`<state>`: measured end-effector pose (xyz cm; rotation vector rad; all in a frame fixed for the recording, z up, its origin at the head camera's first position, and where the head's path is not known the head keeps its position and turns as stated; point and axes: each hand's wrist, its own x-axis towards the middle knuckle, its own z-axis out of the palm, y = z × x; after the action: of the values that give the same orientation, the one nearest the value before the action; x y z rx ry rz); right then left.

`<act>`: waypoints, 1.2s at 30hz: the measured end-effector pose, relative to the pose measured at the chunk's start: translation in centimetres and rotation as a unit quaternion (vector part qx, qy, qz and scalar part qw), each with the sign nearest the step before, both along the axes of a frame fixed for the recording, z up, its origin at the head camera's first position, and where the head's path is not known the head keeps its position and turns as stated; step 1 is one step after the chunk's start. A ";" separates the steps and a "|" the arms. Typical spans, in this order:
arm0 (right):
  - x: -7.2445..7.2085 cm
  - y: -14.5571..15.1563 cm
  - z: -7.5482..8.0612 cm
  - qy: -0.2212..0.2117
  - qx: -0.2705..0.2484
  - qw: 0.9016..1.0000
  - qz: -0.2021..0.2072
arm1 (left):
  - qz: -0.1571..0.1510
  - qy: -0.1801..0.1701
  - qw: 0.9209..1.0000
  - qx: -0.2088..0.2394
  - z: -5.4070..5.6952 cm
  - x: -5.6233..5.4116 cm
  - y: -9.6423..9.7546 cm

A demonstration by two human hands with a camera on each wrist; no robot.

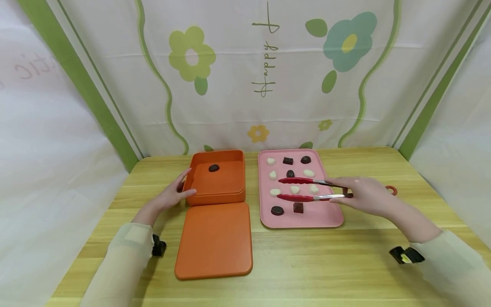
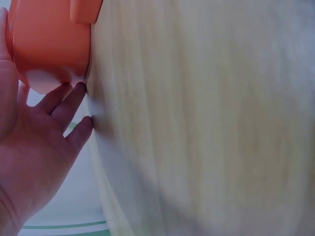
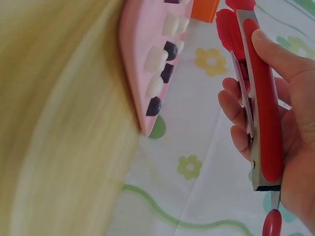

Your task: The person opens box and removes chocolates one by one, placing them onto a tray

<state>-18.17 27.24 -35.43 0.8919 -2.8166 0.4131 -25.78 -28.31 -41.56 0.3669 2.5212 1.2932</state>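
Observation:
My left hand (image 1: 168, 198) rests against the near left corner of an orange box (image 1: 222, 198), its fingers spread and fairly straight in the left wrist view. Inside that open box lies one dark chocolate (image 1: 213, 168). In my right hand (image 1: 368, 194) is a pair of red-tipped tongs (image 3: 263, 103), gripped around the handles. The tong tips are apart over a pink tray (image 1: 314, 219), with no chocolate visibly pinched between them. White chocolates (image 1: 308, 173) and dark chocolates (image 1: 277, 210) sit spaced out on the tray, some partly hidden by the tongs.
An orange lid (image 1: 215, 241) lies flat in front of the box on the wooden table (image 1: 307, 268). Behind the table hangs a flower-print cloth (image 1: 230, 98), with more cloth at both sides. The tongs' red ring (image 1: 391, 190) sticks out beyond the right hand.

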 end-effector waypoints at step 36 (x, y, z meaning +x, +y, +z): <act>-9.6 -10.7 1.9 0.049 0.017 0.993 0.101 | 0.007 -0.004 1.000 0.000 -0.1 0.0 0.0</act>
<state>-27.75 16.55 -33.58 1.1778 -2.6615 0.3372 -25.78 -28.35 -41.61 0.3437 2.5224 1.2985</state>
